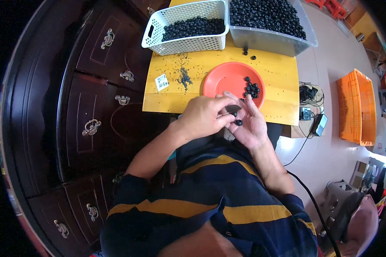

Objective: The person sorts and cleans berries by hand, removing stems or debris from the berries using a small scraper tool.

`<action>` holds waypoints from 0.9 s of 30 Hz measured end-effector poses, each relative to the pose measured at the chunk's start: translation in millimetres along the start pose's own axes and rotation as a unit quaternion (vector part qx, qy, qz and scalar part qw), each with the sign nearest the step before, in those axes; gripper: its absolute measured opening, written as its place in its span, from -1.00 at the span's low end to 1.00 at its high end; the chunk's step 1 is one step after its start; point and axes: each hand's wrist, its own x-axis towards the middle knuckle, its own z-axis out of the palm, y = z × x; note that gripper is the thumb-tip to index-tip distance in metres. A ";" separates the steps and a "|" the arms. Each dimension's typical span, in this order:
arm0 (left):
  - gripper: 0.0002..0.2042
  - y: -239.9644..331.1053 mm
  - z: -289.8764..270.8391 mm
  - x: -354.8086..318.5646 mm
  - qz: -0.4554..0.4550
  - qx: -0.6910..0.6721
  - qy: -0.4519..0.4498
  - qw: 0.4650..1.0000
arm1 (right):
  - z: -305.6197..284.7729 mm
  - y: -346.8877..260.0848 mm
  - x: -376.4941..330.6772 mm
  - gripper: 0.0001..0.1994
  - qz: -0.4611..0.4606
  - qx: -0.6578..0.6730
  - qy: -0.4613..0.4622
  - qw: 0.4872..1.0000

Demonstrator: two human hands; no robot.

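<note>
My left hand [203,116] and my right hand [249,125] meet just in front of the near edge of a yellow table [278,81]. The fingertips of my left hand pinch a small dark piece [233,108]. My right hand lies palm up beneath it, fingers spread, with a small black ring [238,122] resting on the palm. Just beyond my hands an orange plate [227,79] holds several of the same black rings [251,88] on its right side.
At the table's far edge stand a white perforated basket [156,30] and a clear grey bin [304,40], both full of black rings. Dark crumbs [184,78] and a small white tag [161,82] lie left of the plate. A dark wooden cabinet [94,107] stands left; an orange crate [357,107] and cables [309,111] are on the floor at right.
</note>
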 end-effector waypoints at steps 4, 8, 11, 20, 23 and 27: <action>-0.70 -4.3 18.3 4.6 0.046 0.074 0.012 0.996 | -6.5 -2.0 -1.0 -0.36 0.004 -0.005 0.004 1.000; -0.73 -4.8 24.8 9.3 0.056 0.104 0.020 0.993 | -10.0 -7.3 -3.4 -0.36 -0.001 -0.001 0.021 1.000; -0.75 -1.8 24.7 9.1 0.030 0.080 -0.002 0.996 | -18.1 -10.6 -2.0 -0.36 0.003 0.010 0.013 1.000; -0.78 -10.5 34.7 5.2 0.074 0.087 0.045 0.993 | -16.1 -10.9 -3.9 -0.53 -0.027 -0.012 0.007 1.000; -0.80 -1.8 37.3 10.8 0.059 0.072 0.037 0.995 | -16.8 -13.9 -6.5 -0.55 -0.046 -0.023 -0.002 0.999; -0.79 2.4 43.5 16.9 0.072 0.070 0.029 0.994 | -14.3 -20.1 -11.6 -0.56 -0.052 -0.026 0.002 0.998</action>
